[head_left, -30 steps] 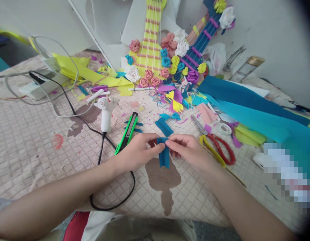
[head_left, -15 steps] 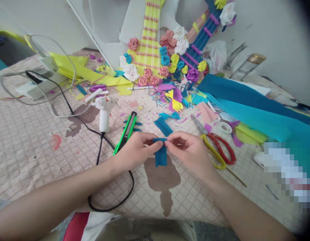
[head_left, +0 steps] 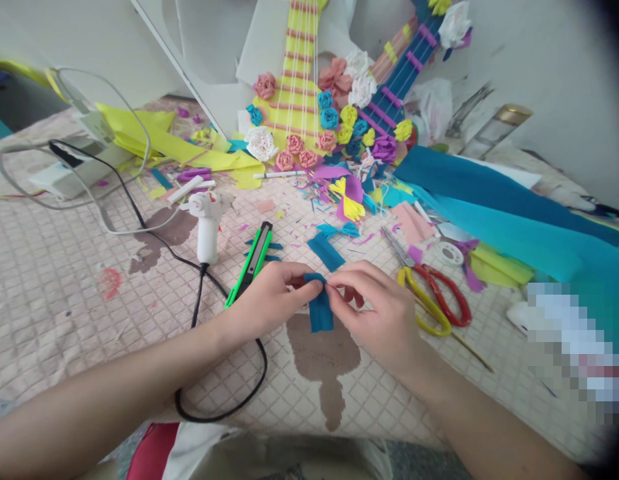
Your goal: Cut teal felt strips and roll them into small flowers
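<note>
The left hand (head_left: 274,297) pinches the top of a blue paper strip (head_left: 321,315) between thumb and fingers, and the right hand (head_left: 382,307) nips its upper right edge with thumb and index finger close together. The strip hangs between the hands, above the quilted tablecloth (head_left: 104,347). Just beyond lies another blue piece (head_left: 327,251). A green cutter (head_left: 251,263) and white glue gun (head_left: 207,233) lie leftward, scissors (head_left: 420,271) to the right; farther back stands a yellow paper guitar (head_left: 303,80) with paper flowers.
</note>
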Action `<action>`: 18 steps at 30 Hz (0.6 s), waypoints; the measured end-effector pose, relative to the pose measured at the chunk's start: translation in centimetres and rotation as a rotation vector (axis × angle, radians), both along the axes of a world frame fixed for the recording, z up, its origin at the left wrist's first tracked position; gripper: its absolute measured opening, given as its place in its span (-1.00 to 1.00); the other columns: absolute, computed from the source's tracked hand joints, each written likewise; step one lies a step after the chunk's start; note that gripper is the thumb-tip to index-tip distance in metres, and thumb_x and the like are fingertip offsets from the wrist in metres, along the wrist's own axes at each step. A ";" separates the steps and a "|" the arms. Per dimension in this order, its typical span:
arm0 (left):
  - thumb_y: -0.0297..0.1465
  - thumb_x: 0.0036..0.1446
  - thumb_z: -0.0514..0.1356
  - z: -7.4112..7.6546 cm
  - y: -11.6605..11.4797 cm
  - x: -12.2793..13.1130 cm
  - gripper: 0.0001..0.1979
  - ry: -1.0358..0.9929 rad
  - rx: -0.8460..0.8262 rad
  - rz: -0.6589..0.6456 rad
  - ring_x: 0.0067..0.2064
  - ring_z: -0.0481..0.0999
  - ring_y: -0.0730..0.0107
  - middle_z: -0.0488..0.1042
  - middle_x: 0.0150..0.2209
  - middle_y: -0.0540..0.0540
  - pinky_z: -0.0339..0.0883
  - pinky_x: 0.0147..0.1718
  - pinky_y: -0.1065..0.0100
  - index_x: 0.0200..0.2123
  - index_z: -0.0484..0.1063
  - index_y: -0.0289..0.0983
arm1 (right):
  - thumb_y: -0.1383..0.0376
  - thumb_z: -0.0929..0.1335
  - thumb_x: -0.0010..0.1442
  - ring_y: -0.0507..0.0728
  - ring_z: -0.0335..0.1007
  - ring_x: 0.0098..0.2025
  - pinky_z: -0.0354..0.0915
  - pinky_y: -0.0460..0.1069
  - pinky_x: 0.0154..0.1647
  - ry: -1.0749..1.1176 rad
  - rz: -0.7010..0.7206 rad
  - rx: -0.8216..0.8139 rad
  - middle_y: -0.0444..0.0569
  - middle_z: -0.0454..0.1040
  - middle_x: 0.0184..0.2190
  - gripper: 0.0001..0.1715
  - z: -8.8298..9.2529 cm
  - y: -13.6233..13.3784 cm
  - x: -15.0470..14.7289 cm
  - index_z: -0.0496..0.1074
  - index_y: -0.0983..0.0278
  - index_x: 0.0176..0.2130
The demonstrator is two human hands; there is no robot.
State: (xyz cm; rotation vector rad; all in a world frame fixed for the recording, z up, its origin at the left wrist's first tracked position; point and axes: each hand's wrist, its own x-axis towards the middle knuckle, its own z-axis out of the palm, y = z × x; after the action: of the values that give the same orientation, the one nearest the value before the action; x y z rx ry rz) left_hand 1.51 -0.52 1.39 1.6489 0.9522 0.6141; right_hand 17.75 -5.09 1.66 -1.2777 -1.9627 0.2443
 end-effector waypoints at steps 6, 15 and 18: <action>-0.38 0.06 0.11 0.0 -0.1 0.0 -0.83 -0.026 -0.006 -0.008 -0.44 0.40 0.43 0.43 -0.50 -0.02 0.32 -0.45 0.40 -0.49 0.43 -0.32 | 0.44 0.25 0.21 0.02 0.35 -0.41 0.31 -0.08 -0.37 -0.014 0.029 -0.022 -0.03 0.44 -0.35 -0.84 -0.1 -0.1 0.1 0.39 0.25 -0.27; -0.33 0.10 0.09 0.1 0.0 -0.1 -0.77 0.026 -0.003 -0.005 -0.48 0.33 0.49 0.38 -0.52 0.00 0.23 -0.52 0.46 -0.44 0.44 -0.37 | 0.46 0.29 0.14 -0.03 0.28 -0.50 0.28 -0.10 -0.47 0.163 0.026 -0.051 -0.08 0.43 -0.41 -0.88 0.1 0.1 -0.1 0.41 0.30 -0.34; -0.34 0.12 0.08 0.2 -0.1 -0.2 -0.77 0.050 0.025 -0.020 -0.45 0.35 0.48 0.41 -0.49 -0.02 0.22 -0.51 0.47 -0.42 0.44 -0.36 | 0.39 0.33 0.13 -0.01 0.33 -0.47 0.28 -0.10 -0.48 0.278 -0.005 -0.213 -0.09 0.44 -0.42 -0.94 0.2 0.2 0.1 0.43 0.29 -0.36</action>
State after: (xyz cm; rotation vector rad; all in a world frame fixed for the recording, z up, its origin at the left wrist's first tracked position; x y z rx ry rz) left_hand 1.34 -0.66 1.63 1.7014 0.9664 0.5760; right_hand 17.84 -4.87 1.87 -1.3044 -1.7299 0.6092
